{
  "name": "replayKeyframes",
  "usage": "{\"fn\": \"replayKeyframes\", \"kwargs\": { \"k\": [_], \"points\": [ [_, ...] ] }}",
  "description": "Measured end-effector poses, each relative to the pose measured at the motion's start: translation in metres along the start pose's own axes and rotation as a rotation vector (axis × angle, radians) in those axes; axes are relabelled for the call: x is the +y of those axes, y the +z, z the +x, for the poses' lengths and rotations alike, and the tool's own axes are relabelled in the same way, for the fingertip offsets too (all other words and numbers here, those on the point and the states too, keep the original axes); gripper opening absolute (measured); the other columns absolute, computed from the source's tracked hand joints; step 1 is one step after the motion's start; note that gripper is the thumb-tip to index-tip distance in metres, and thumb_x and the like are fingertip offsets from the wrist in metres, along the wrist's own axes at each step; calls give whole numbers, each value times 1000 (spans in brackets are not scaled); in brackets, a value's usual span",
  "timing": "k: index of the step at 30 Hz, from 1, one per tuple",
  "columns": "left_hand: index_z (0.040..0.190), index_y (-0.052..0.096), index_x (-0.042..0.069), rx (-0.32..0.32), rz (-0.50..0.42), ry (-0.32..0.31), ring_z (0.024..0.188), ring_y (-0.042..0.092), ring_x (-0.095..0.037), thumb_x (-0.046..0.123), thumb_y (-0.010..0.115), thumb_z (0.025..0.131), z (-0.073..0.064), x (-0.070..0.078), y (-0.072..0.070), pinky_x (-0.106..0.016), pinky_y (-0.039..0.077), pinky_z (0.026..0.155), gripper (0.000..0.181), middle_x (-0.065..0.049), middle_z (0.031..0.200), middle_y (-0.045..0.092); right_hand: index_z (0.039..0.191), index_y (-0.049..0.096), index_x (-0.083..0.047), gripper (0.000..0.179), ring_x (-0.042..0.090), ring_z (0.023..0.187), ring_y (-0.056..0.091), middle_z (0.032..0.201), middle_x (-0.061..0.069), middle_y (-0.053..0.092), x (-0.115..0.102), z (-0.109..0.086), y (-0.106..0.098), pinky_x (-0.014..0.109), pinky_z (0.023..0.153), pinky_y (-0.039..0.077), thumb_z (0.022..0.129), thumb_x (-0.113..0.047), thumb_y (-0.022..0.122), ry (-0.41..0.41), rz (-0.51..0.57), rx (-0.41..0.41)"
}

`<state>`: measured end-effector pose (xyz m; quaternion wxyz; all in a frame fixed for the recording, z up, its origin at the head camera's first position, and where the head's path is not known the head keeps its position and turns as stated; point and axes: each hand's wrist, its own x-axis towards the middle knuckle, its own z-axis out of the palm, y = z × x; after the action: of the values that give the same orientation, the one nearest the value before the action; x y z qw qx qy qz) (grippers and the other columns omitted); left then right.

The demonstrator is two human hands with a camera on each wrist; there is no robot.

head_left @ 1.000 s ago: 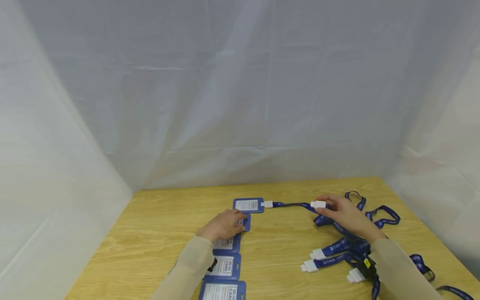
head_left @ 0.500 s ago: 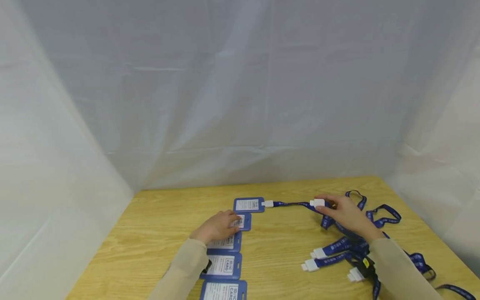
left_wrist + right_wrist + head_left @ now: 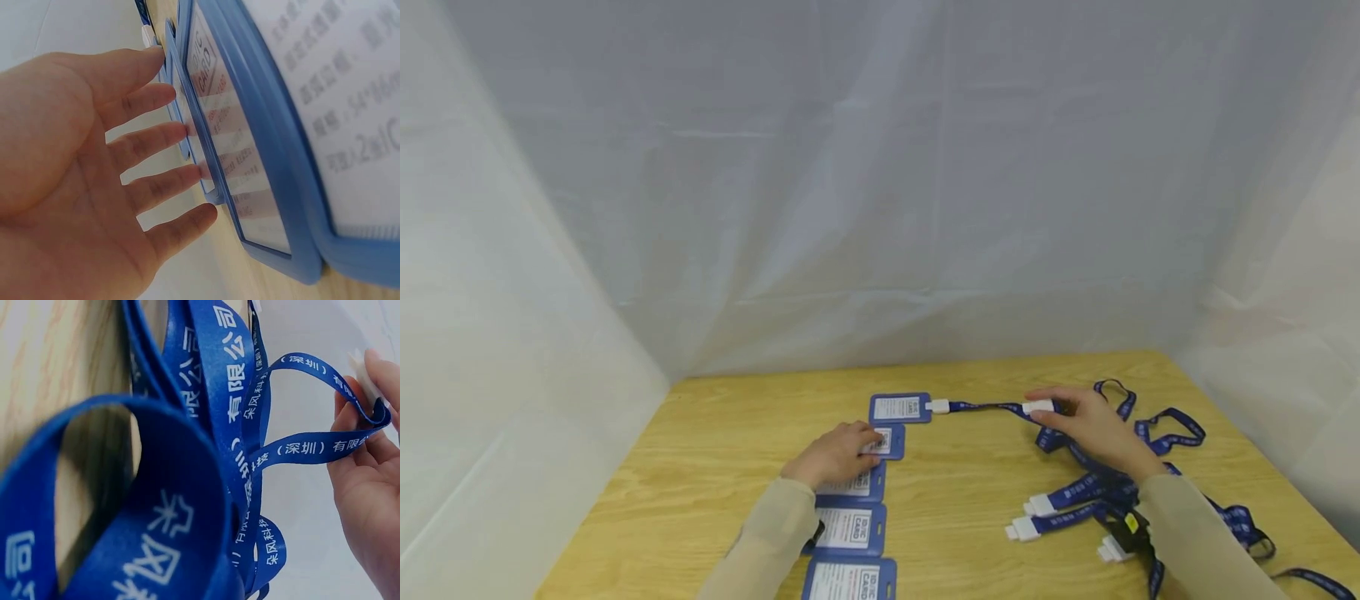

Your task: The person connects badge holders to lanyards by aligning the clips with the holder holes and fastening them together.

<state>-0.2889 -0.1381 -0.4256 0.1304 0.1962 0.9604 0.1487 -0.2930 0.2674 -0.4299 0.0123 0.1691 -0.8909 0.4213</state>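
Note:
My left hand has its fingertips on the second badge holder from the back, a blue frame with a printed white card. In the left wrist view the fingers of that hand are spread and straight, tips at the holder's face. Over on the right, my right hand pinches the white plastic clip of a blue lanyard between thumb and fingers. The lanyard strap trails from this hand in the right wrist view. At the back lies another badge holder, its white clip joined to a lanyard.
More blue badge holders run in a column toward the front of the wooden table. Several lanyards lie tangled at the right, with white clips pointing left. Pale sheeting encloses the back and sides.
My left hand has drawn back a little to the left, uncovering more of the second badge holder's slotted end. The right hand stays nearly in place, its clip tilting slightly.

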Motion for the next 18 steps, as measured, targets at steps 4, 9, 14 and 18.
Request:
{"fn": "replayKeyframes", "kwargs": {
  "k": [4,9,14,18],
  "points": [
    [142,59,17,3,8,2,144,42,-36,32,61,101,-1,0,0,-59,37,116,43,-10,154,48,137,63,-18,47,30,120,63,144,12,58,0,0,3,42,90,58,97,-42,66,-10,-2,0],
    [140,60,16,8,24,15,143,43,-35,31,61,101,-1,-1,1,-57,38,116,42,-10,152,50,132,67,-14,47,35,124,61,138,13,62,-2,2,4,48,95,57,92,-38,73,-15,-20,-5],
    [140,60,18,12,27,13,143,43,-34,32,62,101,-1,-2,3,-57,39,115,41,-8,152,50,131,69,-11,46,41,125,59,135,18,64,-5,3,3,53,93,57,91,-32,77,10,-71,-28],
    [139,61,18,18,34,17,142,44,-33,32,62,101,-1,-2,5,-56,40,115,41,-8,152,50,132,68,-12,47,40,123,60,136,19,63,-7,3,2,49,89,58,90,-31,77,27,-86,-56]
  ]
}}
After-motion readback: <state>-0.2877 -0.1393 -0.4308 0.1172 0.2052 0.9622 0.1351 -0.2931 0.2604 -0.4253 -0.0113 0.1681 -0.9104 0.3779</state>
